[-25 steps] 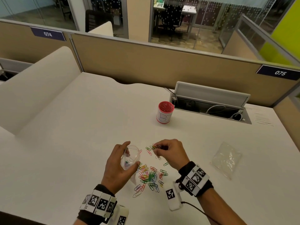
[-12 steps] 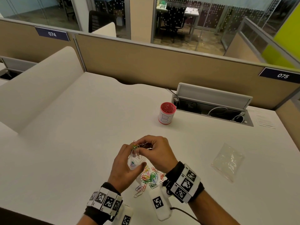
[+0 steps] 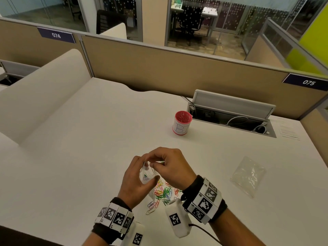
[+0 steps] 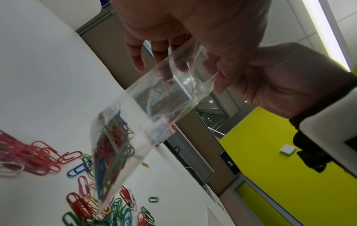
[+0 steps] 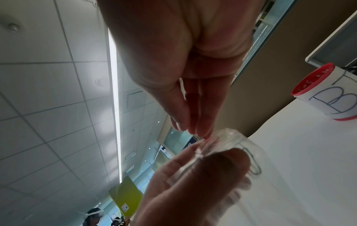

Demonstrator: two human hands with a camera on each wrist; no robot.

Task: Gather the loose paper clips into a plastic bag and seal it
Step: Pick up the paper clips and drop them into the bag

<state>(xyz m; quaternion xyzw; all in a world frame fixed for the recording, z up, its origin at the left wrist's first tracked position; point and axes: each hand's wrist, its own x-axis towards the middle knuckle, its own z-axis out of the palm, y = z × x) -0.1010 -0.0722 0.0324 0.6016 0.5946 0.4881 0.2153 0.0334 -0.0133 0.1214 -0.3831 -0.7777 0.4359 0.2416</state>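
Roughly midway through: plastic bag (image 4: 135, 130) raised above the table (image 3: 88, 157), hanging mouth-up and tilted, its bottom corner just over the loose paper clips (image 3: 164, 192). A fair bundle of coloured clips already inside, settled in the lower half; a good heap lying on the table underneath and beside, red, green, blue, pink, some white. Mouth not sealed. Left to do, by this look: several more pickups, then pressing the strip closed. Left hand (image 3: 136, 180) curled round the upper part of the bag, thumb on one side and fingers on the other, holding the mouth open. Right hand (image 3: 170, 166) poised directly over the opening, fingertips (image 5: 201, 131) drawn together and pointing down at the rim; a clip or two seemingly pinched there in the head view, a single clip visible just inside the mouth in the right wrist view. Further off, a red-rimmed cup (image 3: 182, 123) marked B, and a second clear bag (image 3: 248, 176) lying flat, well apart to the right.
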